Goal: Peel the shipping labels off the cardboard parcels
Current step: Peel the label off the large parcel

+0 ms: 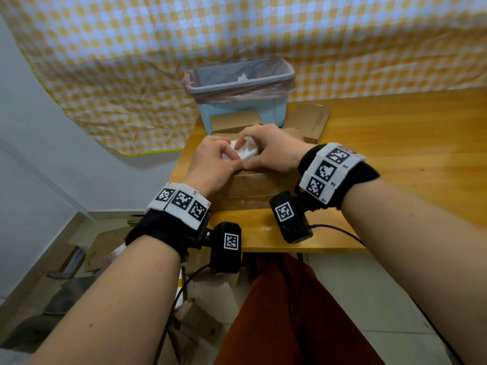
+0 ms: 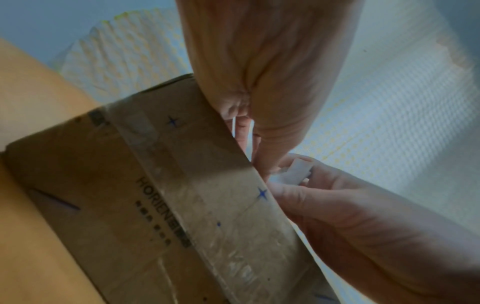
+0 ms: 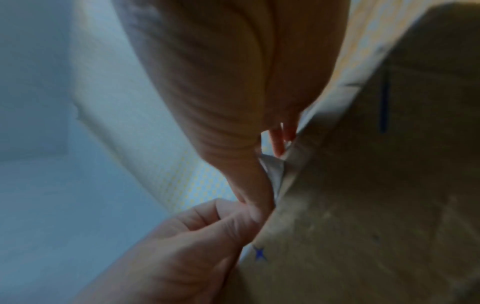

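Note:
A brown cardboard parcel (image 1: 253, 188) with clear tape and blue star marks lies on the wooden table (image 1: 395, 159). Above its far top edge a crumpled white shipping label (image 1: 246, 152) is bunched between both hands. My left hand (image 1: 226, 155) has its fingers curled round the label's left side. My right hand (image 1: 249, 146) pinches it from the right, and the two thumbs meet at the parcel's top. The left wrist view shows the parcel's taped side (image 2: 155, 195) and a white label piece (image 2: 298, 170) in the right hand's fingers (image 2: 337, 195). In the right wrist view the label (image 3: 275, 170) rises off the parcel (image 3: 363, 205).
A pale blue bin (image 1: 274, 111) with a pink liner stands just behind the parcel, a white scrap inside it. Flattened cardboard (image 1: 313, 119) lies beside the bin. A yellow checked cloth (image 1: 131, 75) hangs behind. More cardboard (image 1: 105, 246) sits on the floor at the left.

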